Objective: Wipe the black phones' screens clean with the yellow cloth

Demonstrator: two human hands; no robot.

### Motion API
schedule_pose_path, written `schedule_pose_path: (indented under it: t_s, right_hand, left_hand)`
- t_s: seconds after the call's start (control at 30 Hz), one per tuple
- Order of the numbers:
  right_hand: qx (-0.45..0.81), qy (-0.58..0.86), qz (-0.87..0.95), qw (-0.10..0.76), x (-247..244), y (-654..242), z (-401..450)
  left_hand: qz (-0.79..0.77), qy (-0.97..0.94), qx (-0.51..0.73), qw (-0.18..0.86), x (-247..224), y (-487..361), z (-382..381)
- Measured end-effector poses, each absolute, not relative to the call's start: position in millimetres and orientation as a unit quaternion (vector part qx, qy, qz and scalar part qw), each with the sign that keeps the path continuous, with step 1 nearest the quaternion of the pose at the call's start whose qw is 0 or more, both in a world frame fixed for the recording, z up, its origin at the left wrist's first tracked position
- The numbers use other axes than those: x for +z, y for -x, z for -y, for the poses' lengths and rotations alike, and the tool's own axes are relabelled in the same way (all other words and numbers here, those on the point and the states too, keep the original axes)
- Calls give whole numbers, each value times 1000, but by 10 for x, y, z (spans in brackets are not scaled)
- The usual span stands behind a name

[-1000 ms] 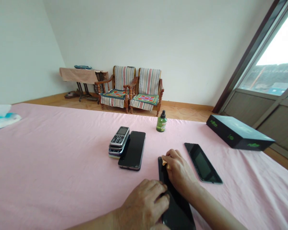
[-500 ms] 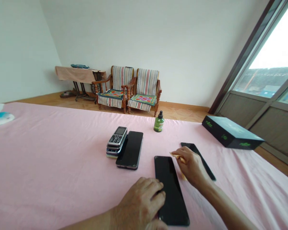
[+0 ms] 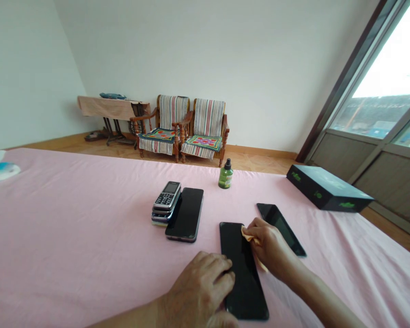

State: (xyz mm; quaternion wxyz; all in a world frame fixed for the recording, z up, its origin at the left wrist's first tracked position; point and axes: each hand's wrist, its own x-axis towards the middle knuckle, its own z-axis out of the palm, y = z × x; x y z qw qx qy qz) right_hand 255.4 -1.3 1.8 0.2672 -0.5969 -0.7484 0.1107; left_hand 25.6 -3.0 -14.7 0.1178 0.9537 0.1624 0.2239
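A large black phone (image 3: 243,269) lies face up on the pink cloth (image 3: 89,255). My left hand (image 3: 203,284) rests on its left edge, fingers curled over the screen side. My right hand (image 3: 264,239) pinches a yellowish cloth (image 3: 248,233) against the phone's upper right edge; part of that cloth hangs below the hand. Right of it lies another dark phone (image 3: 282,228), partly behind my right hand. To the left, a keypad phone (image 3: 167,196) tops a small stack, beside a black phone (image 3: 186,214).
A green spray bottle (image 3: 226,175) stands beyond the phones. A black box (image 3: 328,187) lies at the right edge of the pink cloth. A white and blue item (image 3: 2,171) is at far left. Two wooden chairs (image 3: 205,130) stand by the wall.
My right hand has moved slightly down and toward the phone, bringing the yellowish cloth onto its edge. More of the right-hand phone shows. My left hand has stayed nearly still.
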Motion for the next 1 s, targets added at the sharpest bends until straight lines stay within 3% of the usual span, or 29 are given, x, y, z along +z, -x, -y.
schedule_pose_path:
  t_s: [0.23, 0.57, 1.0]
  right_hand:
    - [147, 610, 749, 215, 131, -2511, 261]
    - [279, 580, 738, 201, 338, -2659, 375]
    - [354, 532, 761, 112, 542, -2663, 458]
  left_hand:
    - [-198, -953, 183, 139, 97, -245, 111]
    - [-199, -950, 192, 143, 63, -271, 104]
    - [-196, -955, 178, 132, 70, -253, 102]
